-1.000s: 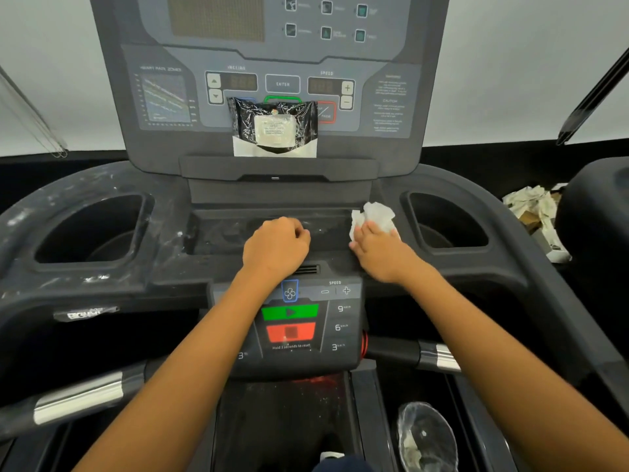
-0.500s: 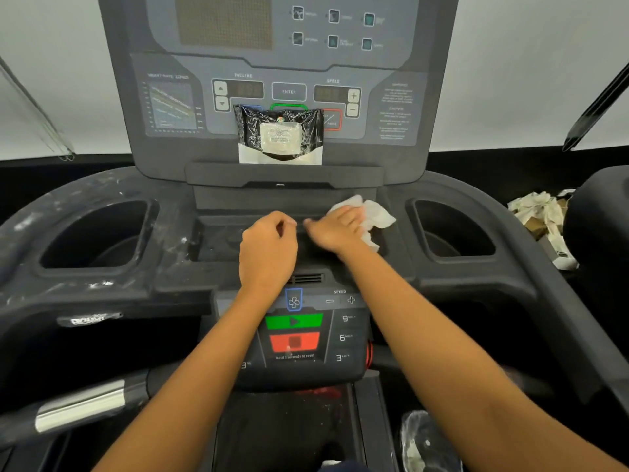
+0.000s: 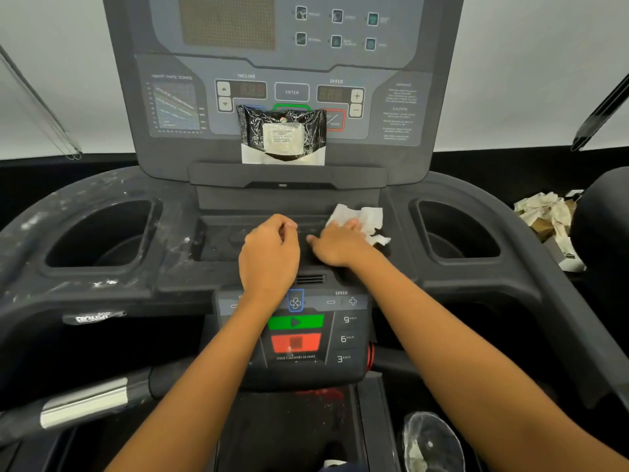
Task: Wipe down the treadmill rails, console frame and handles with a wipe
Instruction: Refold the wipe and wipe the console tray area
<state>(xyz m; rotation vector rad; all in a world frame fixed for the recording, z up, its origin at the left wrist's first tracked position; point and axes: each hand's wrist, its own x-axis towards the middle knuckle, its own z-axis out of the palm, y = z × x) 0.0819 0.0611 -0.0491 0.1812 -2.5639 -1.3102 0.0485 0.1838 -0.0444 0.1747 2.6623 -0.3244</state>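
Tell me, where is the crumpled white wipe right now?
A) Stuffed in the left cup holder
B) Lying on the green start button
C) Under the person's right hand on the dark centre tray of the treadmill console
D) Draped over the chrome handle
C: the crumpled white wipe sits pressed beneath the right hand on the dark centre tray, while the left hand rests empty beside it.

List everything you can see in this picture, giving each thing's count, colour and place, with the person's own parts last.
treadmill console: one, grey, top centre
wipe packet: one, black and white, propped on the console ledge
cup holders: two, black, left and right of the tray
wipe: one, white, under the right hand on the tray
control panel: one, black with green and red buttons, below the hands
handle: one, silver and black, lower left
crumpled paper: pile, white, far right
hands: two, on the centre tray
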